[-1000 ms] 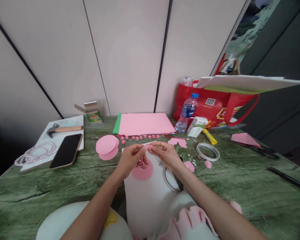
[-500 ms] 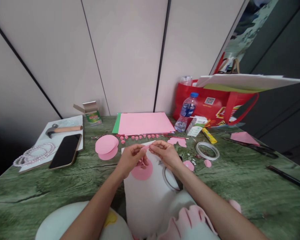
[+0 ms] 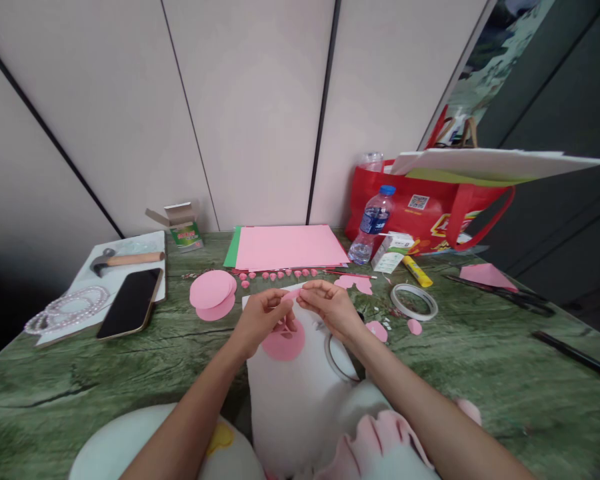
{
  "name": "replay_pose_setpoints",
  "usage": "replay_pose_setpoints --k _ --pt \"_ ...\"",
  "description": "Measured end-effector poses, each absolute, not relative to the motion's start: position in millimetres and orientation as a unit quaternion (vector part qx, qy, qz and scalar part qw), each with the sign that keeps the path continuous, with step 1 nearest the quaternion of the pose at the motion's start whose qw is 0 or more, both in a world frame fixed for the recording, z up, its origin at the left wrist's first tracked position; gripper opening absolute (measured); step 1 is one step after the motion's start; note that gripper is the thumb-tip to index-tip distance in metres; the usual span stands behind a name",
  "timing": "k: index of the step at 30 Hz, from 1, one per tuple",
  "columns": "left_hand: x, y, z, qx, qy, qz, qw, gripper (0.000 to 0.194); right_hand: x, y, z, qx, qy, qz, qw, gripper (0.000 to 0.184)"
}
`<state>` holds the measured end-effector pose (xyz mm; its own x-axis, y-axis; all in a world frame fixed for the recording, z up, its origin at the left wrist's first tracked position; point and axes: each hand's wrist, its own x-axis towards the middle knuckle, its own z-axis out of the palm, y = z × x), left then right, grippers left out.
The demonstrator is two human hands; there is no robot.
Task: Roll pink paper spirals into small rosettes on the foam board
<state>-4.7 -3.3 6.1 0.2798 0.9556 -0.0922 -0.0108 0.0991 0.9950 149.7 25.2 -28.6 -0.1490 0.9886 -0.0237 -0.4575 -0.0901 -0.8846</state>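
Between my two hands a small pink paper piece (image 3: 294,294) is pinched at both ends. My left hand (image 3: 267,320) closes on its left side, thumb and forefinger together. On its right side my right hand (image 3: 329,307) pinches it with the fingertips. Beneath my left hand a pink paper circle (image 3: 283,343) lies on a white board (image 3: 295,400). Part of the circle is hidden by my fingers. A roll of tape (image 3: 337,360) is by my right wrist, partly covered by it.
Left of my hands are stacked pink circles (image 3: 213,293), a phone (image 3: 131,303) and a hammer (image 3: 130,260). Small pink rolled pieces (image 3: 281,274) line up before pink sheets (image 3: 290,247). To the right are a water bottle (image 3: 373,227), tape roll (image 3: 414,302), glue stick (image 3: 417,272) and scissors (image 3: 510,293).
Both hands keep almost the same place and grip on the pink paper piece. The whole view has shifted very slightly.
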Motion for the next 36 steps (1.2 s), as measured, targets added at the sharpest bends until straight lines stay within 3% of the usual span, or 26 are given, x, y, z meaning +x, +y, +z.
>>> replay_pose_setpoints --k 17,26,36 --pt "-4.4 -2.5 4.4 0.526 0.438 0.420 0.596 0.029 147.9 25.4 -26.9 -0.336 -0.384 0.657 0.555 0.025" --pt "-4.9 -2.1 2.2 0.542 0.446 0.401 0.589 0.040 149.0 23.8 -26.4 -0.336 -0.402 0.649 0.551 0.022" --pt "-4.2 -0.9 5.4 0.539 0.448 0.416 0.580 0.035 146.7 23.2 -22.6 -0.329 -0.386 0.660 0.554 0.024"
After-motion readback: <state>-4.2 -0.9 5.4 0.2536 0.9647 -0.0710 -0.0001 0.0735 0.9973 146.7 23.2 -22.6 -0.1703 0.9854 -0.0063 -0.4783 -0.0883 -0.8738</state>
